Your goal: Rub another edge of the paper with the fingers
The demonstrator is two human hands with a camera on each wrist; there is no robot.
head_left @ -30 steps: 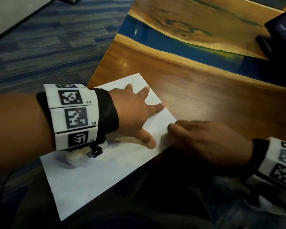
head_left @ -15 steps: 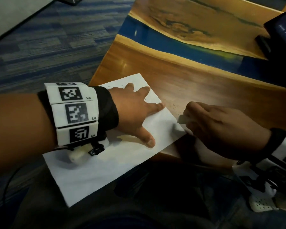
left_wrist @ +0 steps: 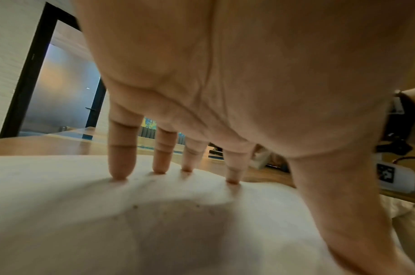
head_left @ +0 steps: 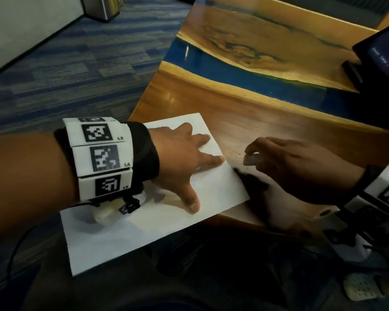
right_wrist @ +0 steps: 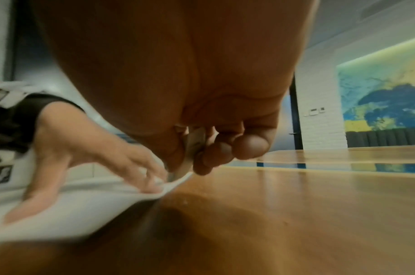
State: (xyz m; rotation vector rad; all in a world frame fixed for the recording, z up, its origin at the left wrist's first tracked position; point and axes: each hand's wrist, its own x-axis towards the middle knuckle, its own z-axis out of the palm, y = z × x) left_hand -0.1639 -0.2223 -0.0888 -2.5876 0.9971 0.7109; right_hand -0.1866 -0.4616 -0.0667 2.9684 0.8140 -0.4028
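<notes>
A white sheet of paper (head_left: 144, 232) lies on the near left corner of a wooden table (head_left: 267, 122), its left part hanging past the edge. My left hand (head_left: 189, 171) presses flat on it, fingers spread and straight; the left wrist view shows the fingertips (left_wrist: 119, 167) on the paper (left_wrist: 60, 204). My right hand (head_left: 259, 153) hovers just off the sheet's right edge and pinches a small white eraser (head_left: 250, 161). In the right wrist view the eraser (right_wrist: 194, 147) sits between thumb and curled fingers (right_wrist: 225, 152), low over the paper's edge (right_wrist: 173, 184).
The table has a blue resin strip (head_left: 234, 72) across it. A dark device (head_left: 382, 52) stands at the far right. Small crumbs (head_left: 235, 152) lie beside the paper. Blue carpet (head_left: 65, 63) and a metal bin (head_left: 103, 7) are to the left.
My right hand has moved from the paper's right edge up and to the right, off the sheet, with the eraser now showing in its fingers. The left hand has stayed put.
</notes>
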